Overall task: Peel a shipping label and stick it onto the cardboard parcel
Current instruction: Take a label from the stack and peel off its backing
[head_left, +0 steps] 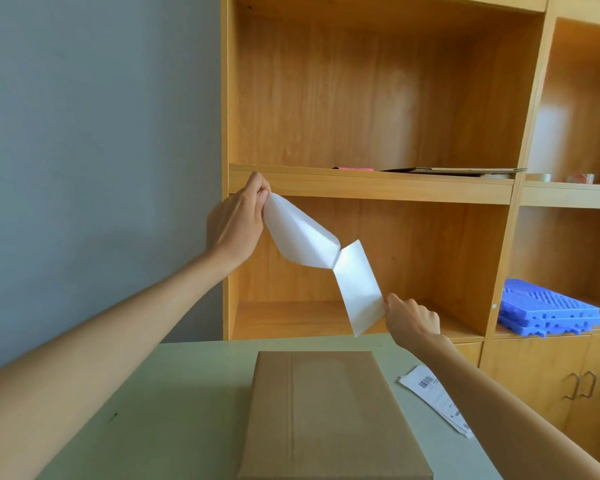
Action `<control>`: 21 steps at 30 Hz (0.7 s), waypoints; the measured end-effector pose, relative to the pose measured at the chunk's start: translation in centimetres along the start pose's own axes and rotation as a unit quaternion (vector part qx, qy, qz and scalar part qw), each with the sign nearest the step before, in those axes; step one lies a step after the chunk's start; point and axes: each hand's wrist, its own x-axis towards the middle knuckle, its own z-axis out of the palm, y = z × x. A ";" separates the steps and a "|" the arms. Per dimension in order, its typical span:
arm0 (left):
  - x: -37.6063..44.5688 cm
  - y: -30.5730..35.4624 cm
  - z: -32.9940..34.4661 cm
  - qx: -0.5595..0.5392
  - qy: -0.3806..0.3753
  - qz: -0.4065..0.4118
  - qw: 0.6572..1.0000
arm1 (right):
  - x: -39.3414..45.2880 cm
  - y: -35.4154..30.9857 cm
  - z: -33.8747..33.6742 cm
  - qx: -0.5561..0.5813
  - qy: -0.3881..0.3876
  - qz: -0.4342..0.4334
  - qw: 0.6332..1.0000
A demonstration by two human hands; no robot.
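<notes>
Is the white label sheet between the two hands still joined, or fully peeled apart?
Still joined. The white label sheet has two parts meeting at one narrow point; the left hand and right hand pull opposite ends.

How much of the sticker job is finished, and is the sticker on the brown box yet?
Not yet. Done: the white label is nearly peeled from its white backing sheet; they join only at one corner. In hand: the left hand pinches one white piece and the right hand the other, raised above the pale green table. Left: separating them fully and pressing the label onto the flat brown cardboard parcel, whose top is bare.
</notes>
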 end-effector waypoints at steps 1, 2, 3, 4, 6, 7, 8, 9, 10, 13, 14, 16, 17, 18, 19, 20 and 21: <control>0.2 -0.1 0.0 -0.017 0.007 -0.025 1.000 | -0.1 0.3 0.1 -0.001 -0.002 0.008 1.000; 0.5 -0.1 -0.1 -0.036 0.016 -0.052 0.998 | -0.1 0.5 0.2 -0.002 -0.001 0.014 1.000; 0.7 -0.2 -0.1 -0.054 0.025 -0.076 0.995 | -0.2 0.7 0.3 -0.001 0.002 0.019 1.000; 0.8 -0.4 -0.2 -0.068 0.032 -0.094 0.993 | -0.3 0.7 0.3 0.003 0.009 0.025 1.000; 0.9 -0.8 -0.2 -0.084 0.038 -0.112 0.989 | -0.3 0.8 0.3 0.023 0.035 0.032 0.999; 0.9 -1.0 -0.2 -0.084 0.037 -0.115 0.989 | -0.2 0.8 0.3 0.035 0.055 0.030 0.997; 0.7 -1.1 -0.3 -0.078 0.033 -0.119 0.989 | -0.1 0.7 0.2 0.046 0.077 0.026 0.996; 0.5 -1.3 -0.2 -0.070 0.027 -0.122 0.990 | 0.1 0.6 0.2 0.058 0.099 0.022 0.993; 0.3 -1.5 -0.1 -0.061 0.018 -0.122 0.991 | 0.2 0.5 0.0 0.068 0.118 0.016 0.991; -0.7 -2.5 0.4 -0.044 -0.017 -0.113 0.993 | 0.6 -0.2 -0.5 0.089 0.151 -0.013 0.984; -1.0 -2.9 0.5 -0.037 -0.029 -0.114 0.992 | 0.6 -0.5 -0.8 0.091 0.158 -0.027 0.983; -1.7 -3.9 0.7 -0.015 -0.054 -0.120 0.991 | 0.7 -1.5 -1.2 0.090 0.170 -0.059 0.979; -2.1 -4.4 0.8 -0.001 -0.067 -0.121 0.990 | 0.7 -2.0 -1.3 0.089 0.173 -0.073 0.978; -2.4 -4.9 0.8 0.010 -0.079 -0.119 0.990 | 0.6 -2.5 -1.4 0.089 0.173 -0.086 0.977; -2.8 -5.4 0.9 0.019 -0.091 -0.118 0.989 | 0.7 -3.1 -1.4 0.089 0.169 -0.097 0.977; -3.1 -5.9 0.9 0.024 -0.102 -0.120 0.987 | 0.6 -3.8 -1.4 0.091 0.165 -0.108 0.976; -3.4 -6.4 1.0 0.026 -0.112 -0.122 0.986 | 0.6 -4.4 -1.5 0.093 0.164 -0.118 0.975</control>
